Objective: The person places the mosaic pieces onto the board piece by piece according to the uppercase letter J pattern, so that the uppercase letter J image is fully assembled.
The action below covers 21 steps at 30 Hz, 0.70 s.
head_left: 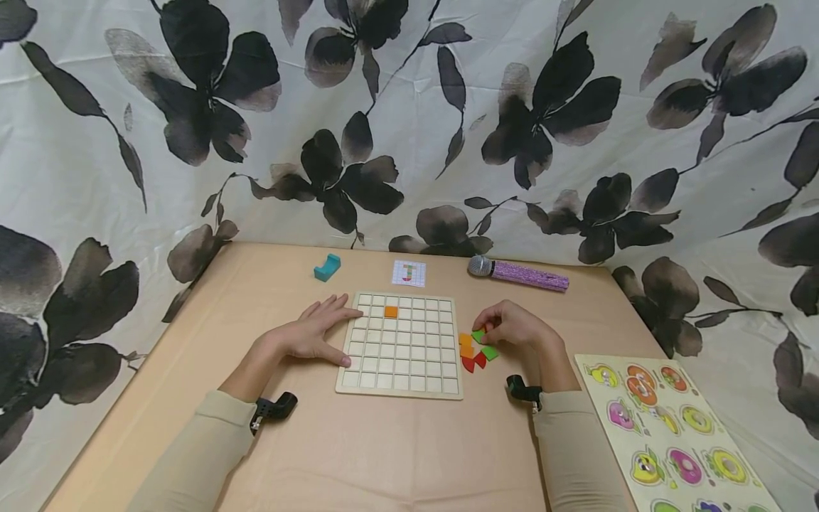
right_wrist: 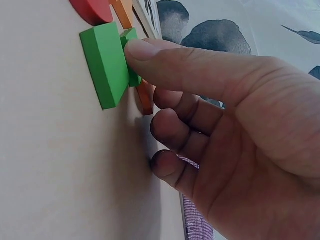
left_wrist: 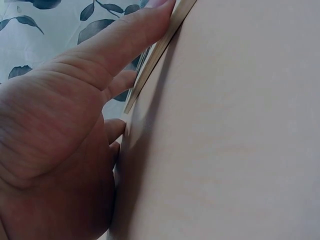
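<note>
A cream grid board (head_left: 404, 363) of square cells lies on the table, with one orange square (head_left: 391, 312) in a cell near its top. My left hand (head_left: 311, 328) rests at the board's left edge, fingers spread and thumb on the rim. Just right of the board, my right hand (head_left: 517, 328) pinches a small green block (right_wrist: 131, 60) between thumb and curled fingers. Beside it lie another green block (right_wrist: 104, 65), orange blocks (head_left: 466, 345) and red pieces (head_left: 469, 365) with a curved side.
Behind the board lie a pattern card (head_left: 409, 273), a teal curved piece (head_left: 328, 268) and a purple glittery microphone (head_left: 527, 276). A sheet of fruit pictures (head_left: 665, 419) covers the table's right side. A flowered cloth (head_left: 435, 142) hangs at the back.
</note>
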Motion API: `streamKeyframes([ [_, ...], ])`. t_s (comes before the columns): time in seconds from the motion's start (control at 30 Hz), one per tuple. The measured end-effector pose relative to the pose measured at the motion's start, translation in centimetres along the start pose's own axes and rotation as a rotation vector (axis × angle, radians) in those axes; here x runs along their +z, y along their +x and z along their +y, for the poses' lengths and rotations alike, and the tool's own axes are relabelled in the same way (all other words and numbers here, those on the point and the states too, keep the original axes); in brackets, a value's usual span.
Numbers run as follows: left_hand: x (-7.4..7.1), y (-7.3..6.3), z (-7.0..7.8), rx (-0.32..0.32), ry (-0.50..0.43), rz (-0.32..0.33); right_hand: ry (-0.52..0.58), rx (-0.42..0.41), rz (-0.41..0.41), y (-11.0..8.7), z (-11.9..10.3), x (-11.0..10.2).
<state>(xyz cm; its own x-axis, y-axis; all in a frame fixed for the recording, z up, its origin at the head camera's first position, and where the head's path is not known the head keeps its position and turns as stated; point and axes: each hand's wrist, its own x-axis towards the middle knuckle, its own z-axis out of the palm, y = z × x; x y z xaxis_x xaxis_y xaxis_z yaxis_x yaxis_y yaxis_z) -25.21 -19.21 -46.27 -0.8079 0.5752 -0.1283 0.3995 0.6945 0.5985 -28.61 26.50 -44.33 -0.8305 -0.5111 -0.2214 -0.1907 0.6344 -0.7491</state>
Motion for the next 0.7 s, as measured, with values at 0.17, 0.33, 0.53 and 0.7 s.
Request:
streamKeyframes([
  [0.17,0.03,0.03,-0.05,-0.001,0.000,-0.001,0.004,-0.011,0.001,0.01,-0.10,-0.02],
  [0.33,0.02,0.04,-0.06,-0.001,-0.004,0.001,0.004,-0.030,0.010,0.10,-0.07,-0.10],
  [0.53,0.01,0.04,-0.02,-0.002,-0.004,0.000,0.006,-0.041,0.013,0.17,-0.10,-0.18],
  [0.7,0.01,0.06,-0.04,-0.002,-0.004,0.000,0.036,-0.035,0.016,0.08,-0.29,-0.20],
])
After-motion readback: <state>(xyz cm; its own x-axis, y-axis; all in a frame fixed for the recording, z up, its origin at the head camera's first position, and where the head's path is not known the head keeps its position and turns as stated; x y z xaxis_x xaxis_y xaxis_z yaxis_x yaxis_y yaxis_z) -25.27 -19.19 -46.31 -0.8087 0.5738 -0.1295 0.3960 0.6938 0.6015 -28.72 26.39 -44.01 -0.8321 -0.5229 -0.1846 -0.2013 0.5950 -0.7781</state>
